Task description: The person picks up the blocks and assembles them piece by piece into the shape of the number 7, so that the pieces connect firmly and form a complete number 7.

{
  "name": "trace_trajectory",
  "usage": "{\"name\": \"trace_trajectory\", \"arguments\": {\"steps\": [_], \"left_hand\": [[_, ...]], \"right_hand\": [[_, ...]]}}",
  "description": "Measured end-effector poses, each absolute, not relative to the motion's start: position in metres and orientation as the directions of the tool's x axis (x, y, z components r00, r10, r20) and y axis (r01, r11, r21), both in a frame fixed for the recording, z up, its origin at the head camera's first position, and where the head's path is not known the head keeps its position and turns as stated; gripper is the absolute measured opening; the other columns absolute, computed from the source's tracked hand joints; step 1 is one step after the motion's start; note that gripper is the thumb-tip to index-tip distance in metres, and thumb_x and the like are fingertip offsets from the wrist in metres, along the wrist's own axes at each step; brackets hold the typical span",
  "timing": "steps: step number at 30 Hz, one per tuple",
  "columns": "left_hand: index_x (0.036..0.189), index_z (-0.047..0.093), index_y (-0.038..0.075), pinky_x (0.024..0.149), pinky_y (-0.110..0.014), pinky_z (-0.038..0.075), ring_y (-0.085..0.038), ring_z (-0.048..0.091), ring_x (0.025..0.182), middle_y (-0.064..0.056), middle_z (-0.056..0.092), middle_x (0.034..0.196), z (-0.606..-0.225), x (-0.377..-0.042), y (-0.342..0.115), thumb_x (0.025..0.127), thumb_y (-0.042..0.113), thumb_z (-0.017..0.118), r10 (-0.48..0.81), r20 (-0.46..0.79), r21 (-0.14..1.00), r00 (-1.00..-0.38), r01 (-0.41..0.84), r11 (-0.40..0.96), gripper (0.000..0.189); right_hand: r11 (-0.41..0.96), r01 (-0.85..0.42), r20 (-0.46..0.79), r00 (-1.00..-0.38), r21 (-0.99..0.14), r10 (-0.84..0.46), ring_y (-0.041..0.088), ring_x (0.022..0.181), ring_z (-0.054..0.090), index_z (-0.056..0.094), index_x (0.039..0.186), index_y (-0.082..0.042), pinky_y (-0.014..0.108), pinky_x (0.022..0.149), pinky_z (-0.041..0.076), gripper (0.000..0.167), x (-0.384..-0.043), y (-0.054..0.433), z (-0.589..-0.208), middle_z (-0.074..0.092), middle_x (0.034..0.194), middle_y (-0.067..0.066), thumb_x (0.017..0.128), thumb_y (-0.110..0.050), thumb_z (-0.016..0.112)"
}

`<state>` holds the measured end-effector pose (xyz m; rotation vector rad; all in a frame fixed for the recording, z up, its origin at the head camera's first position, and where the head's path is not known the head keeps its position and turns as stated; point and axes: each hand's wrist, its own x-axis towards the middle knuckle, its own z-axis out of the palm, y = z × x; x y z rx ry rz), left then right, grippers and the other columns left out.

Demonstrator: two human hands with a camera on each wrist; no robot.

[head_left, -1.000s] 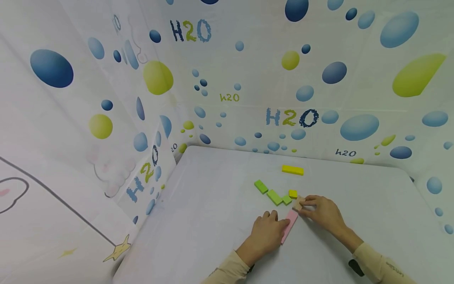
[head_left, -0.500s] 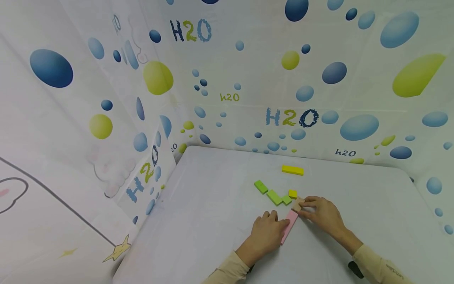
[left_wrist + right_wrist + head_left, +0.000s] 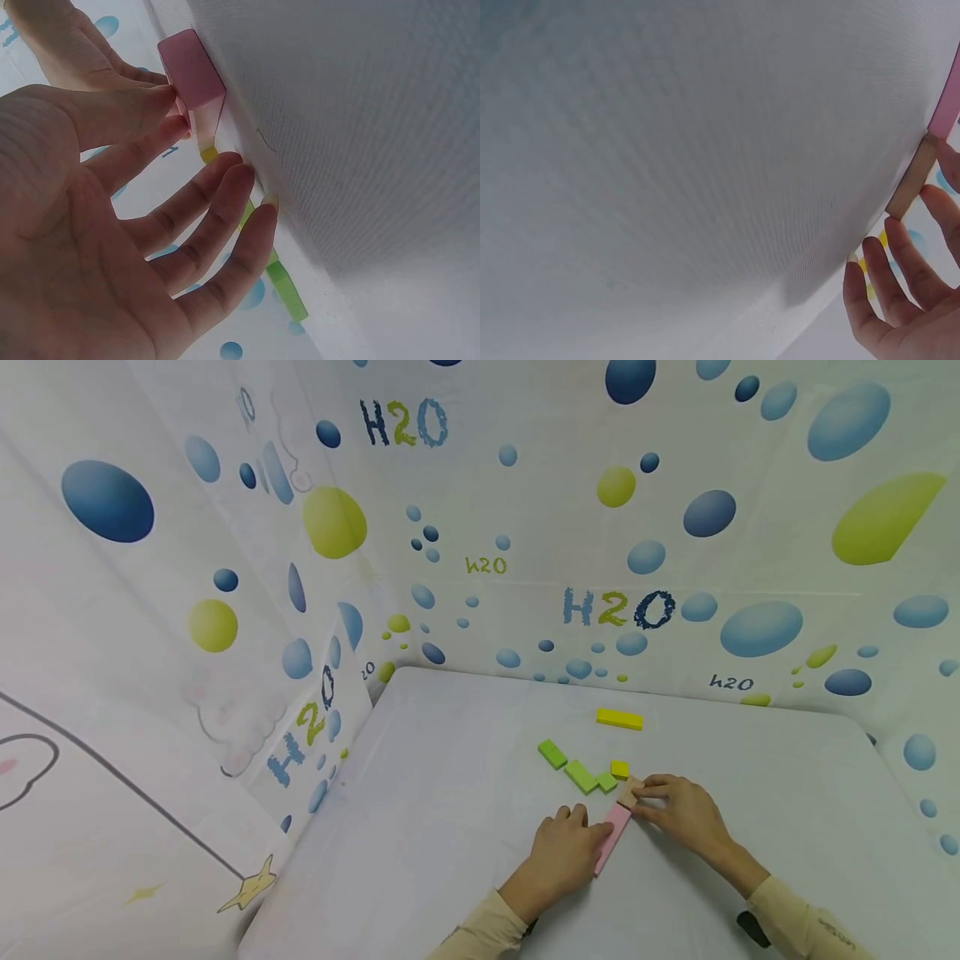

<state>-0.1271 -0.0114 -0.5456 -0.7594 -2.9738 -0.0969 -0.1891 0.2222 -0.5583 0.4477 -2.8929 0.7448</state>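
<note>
A long pink block (image 3: 614,837) lies on the white table, end to end with a short plain wooden block (image 3: 628,792). My left hand (image 3: 566,852) holds the pink block with thumb and forefinger; in the left wrist view its other fingers are loosely bent beside it. My right hand (image 3: 684,810) holds the wooden block between thumb and forefinger, the rest of its fingers spread in the right wrist view. Just past the wooden block is a small yellow block (image 3: 619,769). Green blocks (image 3: 581,777) form a stepped line to its left.
A longer yellow block (image 3: 619,719) lies farther back. White cloth (image 3: 480,610) printed with blue and green drops hangs behind the table (image 3: 420,827) and along its left side. A dark object (image 3: 752,928) shows beside the right sleeve.
Over the last second the wooden block and right hand have shifted very slightly, closing up to the pink block's end. The left hand stays put.
</note>
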Motion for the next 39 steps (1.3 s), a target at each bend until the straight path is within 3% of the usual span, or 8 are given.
{"name": "trace_trajectory", "arguments": {"steps": [39], "left_hand": [[0.135, 0.069, 0.042, 0.062, -0.030, 0.045, -0.015, 0.056, 0.089, 0.002, 0.063, 0.107, -0.5405, -0.1294, -0.0082, 0.099, 0.036, 0.069, 0.469, 0.061, 0.048, -0.881, 0.472, 0.880, 0.036]], "right_hand": [[0.805, -0.328, 0.169, -0.945, -0.495, -0.281, 0.044, 0.120, 0.064, 0.082, 0.113, -0.007, 0.063, 0.097, 0.049, 0.037, -0.1894, 0.2272, -0.5540, 0.073, 0.122, 0.016, 0.083, -0.028, 0.089]]}}
